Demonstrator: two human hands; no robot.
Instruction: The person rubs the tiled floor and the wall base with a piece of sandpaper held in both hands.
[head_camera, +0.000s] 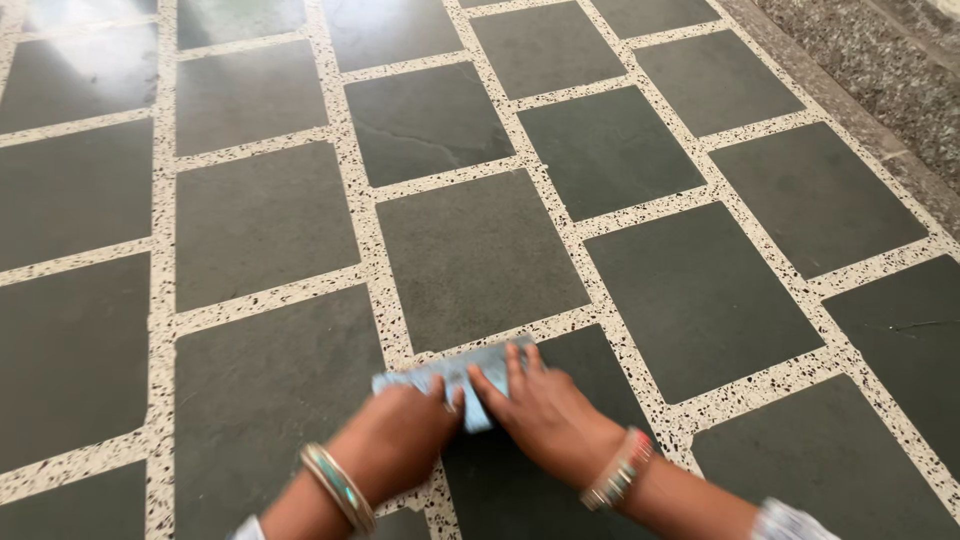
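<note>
Both hands lay flat on a small light-blue cloth (455, 380), pressing it against the floor rather than pinching it. The left hand (405, 430) was blurred, so I could not tell how its fingers sat; the right hand (540, 405) had its fingers together over the cloth's near edge. The cloth rested on a pale speckled strip between two dark tiles (470, 255). Bangles (338, 487) ringed the left wrist, a beaded bracelet (620, 468) the right. I judged the wiping unfinished: I could make out no wet or wiped patch anywhere on the floor.
</note>
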